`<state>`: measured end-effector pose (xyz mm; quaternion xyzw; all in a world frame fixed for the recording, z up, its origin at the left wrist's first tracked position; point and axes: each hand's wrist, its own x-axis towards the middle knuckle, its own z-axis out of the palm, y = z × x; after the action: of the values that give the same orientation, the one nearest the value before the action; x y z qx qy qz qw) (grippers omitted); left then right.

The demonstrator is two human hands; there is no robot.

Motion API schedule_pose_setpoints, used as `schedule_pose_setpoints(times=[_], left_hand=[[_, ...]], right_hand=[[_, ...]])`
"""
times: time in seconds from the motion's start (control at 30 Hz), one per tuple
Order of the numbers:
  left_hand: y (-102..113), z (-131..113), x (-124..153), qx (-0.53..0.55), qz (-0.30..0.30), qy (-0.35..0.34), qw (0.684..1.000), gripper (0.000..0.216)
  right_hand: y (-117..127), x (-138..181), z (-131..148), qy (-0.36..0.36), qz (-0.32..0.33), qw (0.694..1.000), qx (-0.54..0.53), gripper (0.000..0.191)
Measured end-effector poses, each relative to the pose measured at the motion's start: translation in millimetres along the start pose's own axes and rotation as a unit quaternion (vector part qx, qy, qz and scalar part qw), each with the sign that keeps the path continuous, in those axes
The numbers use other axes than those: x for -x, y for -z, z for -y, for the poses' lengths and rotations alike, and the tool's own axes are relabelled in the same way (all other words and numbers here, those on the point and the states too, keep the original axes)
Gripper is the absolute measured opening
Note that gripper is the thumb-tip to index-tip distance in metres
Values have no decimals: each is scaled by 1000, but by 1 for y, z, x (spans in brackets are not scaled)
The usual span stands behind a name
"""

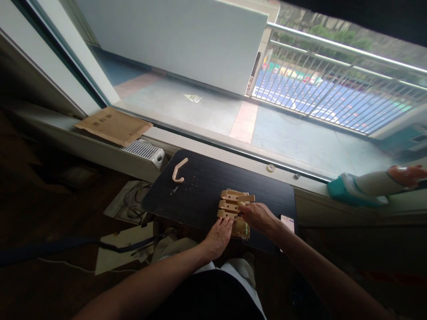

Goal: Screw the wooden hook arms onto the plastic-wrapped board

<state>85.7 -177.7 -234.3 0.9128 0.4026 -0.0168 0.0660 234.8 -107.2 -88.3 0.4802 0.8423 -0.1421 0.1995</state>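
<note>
Head view: the wooden rack lies at lower centre of the dark table, its slats running left to right. The left hand rests flat on its near edge; the right hand pinches something small and dark beside it.

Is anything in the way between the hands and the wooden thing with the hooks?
No. Both hands are already on the wooden hook rack: the left hand presses its near edge, and the right hand rests on its right side. Nothing visible sits between.

Bright window daylight, dim foreground, warped edges.
</note>
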Motion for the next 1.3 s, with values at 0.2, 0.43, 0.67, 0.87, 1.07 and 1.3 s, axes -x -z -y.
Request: schedule_pose_setpoints(times=[0.2, 0.43, 0.67, 0.87, 1.07, 1.3], left_hand=[[2, 0, 1, -2, -4, -4, 1000, 50], [-2, 0, 0, -6, 9, 0, 1000, 49], [1, 0, 1, 0, 1, -4, 1000, 51], [-4, 1, 1, 5, -3, -2, 1000, 53], [-4, 0, 1, 0, 0, -2, 1000, 52], [-1, 0, 0, -7, -1, 1, 1000, 52]], right_hand=[[4, 2, 1, 29, 21, 999, 11, 28], [0, -2, 1, 4, 28, 1000, 3, 27], [8, 1, 4, 14, 12, 1000, 5, 26], [3, -1, -1, 34, 12, 999, 4, 27], [1, -4, 0, 17, 12, 1000, 11, 26], [5, 0, 3, 15, 4, 1000, 16, 25]])
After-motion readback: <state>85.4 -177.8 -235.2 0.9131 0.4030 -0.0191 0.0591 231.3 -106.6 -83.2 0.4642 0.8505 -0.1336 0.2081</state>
